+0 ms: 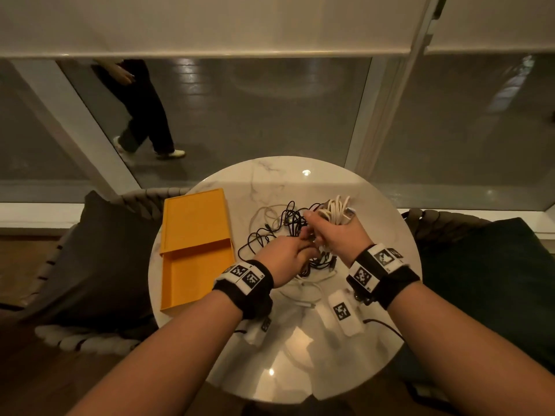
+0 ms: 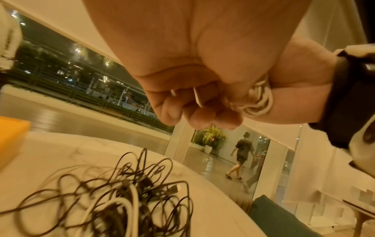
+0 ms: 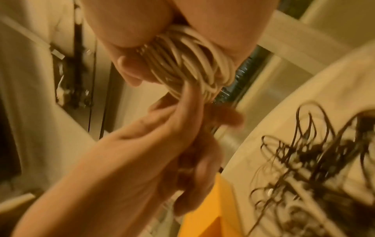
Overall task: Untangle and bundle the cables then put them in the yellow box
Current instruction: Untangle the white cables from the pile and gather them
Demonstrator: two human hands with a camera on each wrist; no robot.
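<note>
My right hand [image 1: 326, 231] grips a wound coil of white cable [image 1: 338, 210] above the tangle; up close the coil [image 3: 192, 64] runs around its fingers. My left hand [image 1: 295, 250] is curled just beside it, and its fingers [image 2: 192, 104] pinch a thin white strand [image 2: 198, 97] close to the coil [image 2: 257, 99]. One left fingertip [image 3: 188, 89] touches the coil from below. A loose tangle of black and white cables [image 1: 279, 228] lies on the marble table beneath both hands. The yellow box [image 1: 195, 235] sits open to the left, nothing visible inside.
Two white tagged devices [image 1: 342, 313] [image 1: 258, 328] lie on the round marble table [image 1: 300, 364] near my wrists. Dark cushioned chairs stand at the left [image 1: 99, 250] and right [image 1: 495, 265]. A person [image 1: 141, 109] walks beyond the glass wall.
</note>
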